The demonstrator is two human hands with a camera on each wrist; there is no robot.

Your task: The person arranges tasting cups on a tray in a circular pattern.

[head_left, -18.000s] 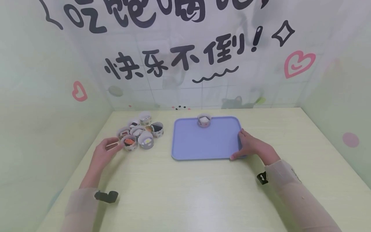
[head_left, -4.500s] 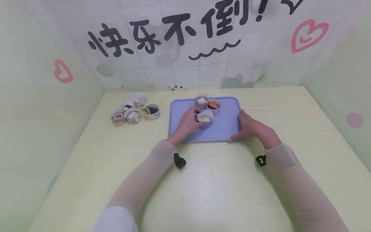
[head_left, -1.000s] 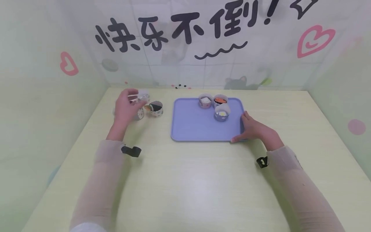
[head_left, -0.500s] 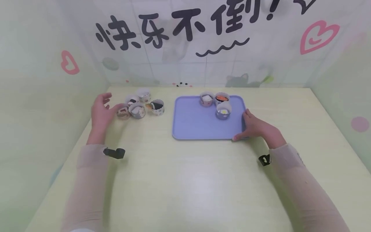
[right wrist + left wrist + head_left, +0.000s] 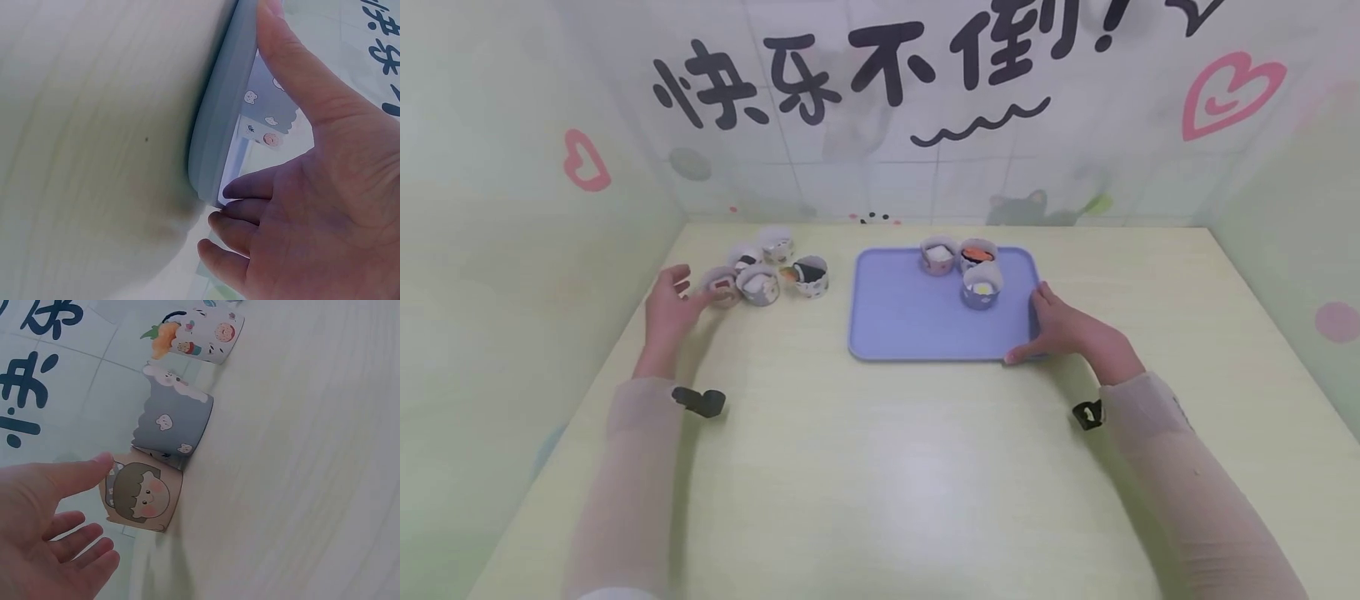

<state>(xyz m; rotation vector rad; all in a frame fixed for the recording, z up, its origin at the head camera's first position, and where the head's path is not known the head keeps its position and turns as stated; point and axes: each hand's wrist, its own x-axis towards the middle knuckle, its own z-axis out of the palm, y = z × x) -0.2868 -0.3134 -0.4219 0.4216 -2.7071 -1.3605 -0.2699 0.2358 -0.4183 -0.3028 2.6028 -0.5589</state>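
At the far left of the table, my left hand (image 5: 670,312) is beside a brown paper baking cup (image 5: 722,296). In the left wrist view, its thumb lies at the rim of that cup (image 5: 144,497), which bears a cartoon face, and the other fingers are spread loosely. A grey cup (image 5: 760,292) touches the brown one. My right hand (image 5: 1063,329) holds the right side of the blue tray (image 5: 910,333), thumb at the near corner. Three cups stand on the tray: one with a white piece (image 5: 938,257), one with orange topping (image 5: 977,255), one egg-like (image 5: 981,290).
Behind the brown and grey cups stand a cup with a white-and-black piece (image 5: 745,257) and a pale cup (image 5: 777,246). A cup with a dark, orange-ended piece (image 5: 812,279) is to their right. A printed wall (image 5: 880,192) borders the table's back.
The egg-like cup, in my left hand 4.5 s ago, now stands on the tray. My left hand has moved from over the left cups to the brown cup. The right hand keeps its place.
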